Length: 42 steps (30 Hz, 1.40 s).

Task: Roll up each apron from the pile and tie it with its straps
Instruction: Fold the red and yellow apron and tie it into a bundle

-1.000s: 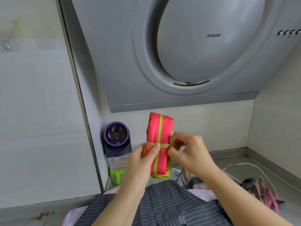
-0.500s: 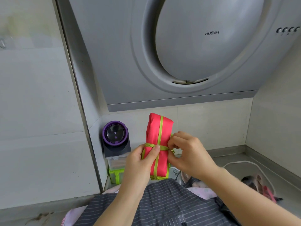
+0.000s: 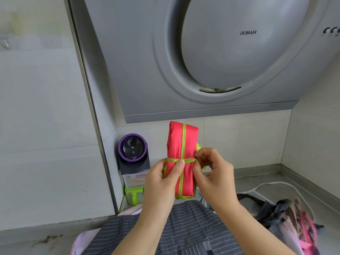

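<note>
A rolled red apron [image 3: 189, 144] with lime-green straps is held upright in front of me, above the pile. One strap runs lengthwise, another crosses it around the middle. My left hand [image 3: 161, 183] grips the roll's lower left side, thumb pressed on the strap crossing. My right hand [image 3: 215, 173] pinches the green strap [image 3: 189, 160] at the roll's right edge; a green loop shows behind its fingers. A grey striped apron [image 3: 184, 229] lies on top of the pile below my arms.
A purple-topped appliance [image 3: 132, 153] stands in the back left corner over clear and green boxes [image 3: 135, 195]. Tangled dark and pink aprons [image 3: 294, 223] lie at right beside a white cable [image 3: 276, 184]. A grey range hood [image 3: 211, 56] hangs above.
My right hand has shifted slightly right along the strap, with its fingers spread a little more. The roll stays upright in my left hand.
</note>
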Each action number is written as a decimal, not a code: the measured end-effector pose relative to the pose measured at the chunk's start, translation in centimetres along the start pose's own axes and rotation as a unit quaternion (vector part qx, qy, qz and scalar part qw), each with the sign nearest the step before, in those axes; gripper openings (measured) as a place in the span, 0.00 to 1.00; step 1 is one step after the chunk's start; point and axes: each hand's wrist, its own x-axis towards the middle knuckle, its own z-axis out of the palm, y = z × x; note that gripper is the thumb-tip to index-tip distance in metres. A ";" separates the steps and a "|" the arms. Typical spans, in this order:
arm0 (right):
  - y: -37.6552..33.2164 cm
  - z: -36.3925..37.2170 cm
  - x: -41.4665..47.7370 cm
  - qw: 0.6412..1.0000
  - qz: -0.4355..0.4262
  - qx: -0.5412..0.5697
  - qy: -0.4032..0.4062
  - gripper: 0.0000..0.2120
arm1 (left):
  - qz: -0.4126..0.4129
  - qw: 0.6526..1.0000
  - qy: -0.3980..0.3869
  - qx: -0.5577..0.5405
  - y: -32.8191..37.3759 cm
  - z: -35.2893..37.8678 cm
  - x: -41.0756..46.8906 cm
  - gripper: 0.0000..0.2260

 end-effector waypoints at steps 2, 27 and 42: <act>0.1 0.3 -0.1 0.999 -0.007 -0.032 0.024 0.14 | 0.025 1.000 0.015 0.009 0.0 0.0 0.0 0.12; 0.6 -2.0 4.4 0.969 -0.061 -0.115 -0.211 0.06 | -0.104 0.993 -0.033 -0.053 -0.7 -1.1 2.4 0.16; -1.4 -4.5 6.5 0.897 0.113 0.010 -0.427 0.05 | -0.226 0.950 -0.170 -0.135 -0.1 -2.7 3.3 0.14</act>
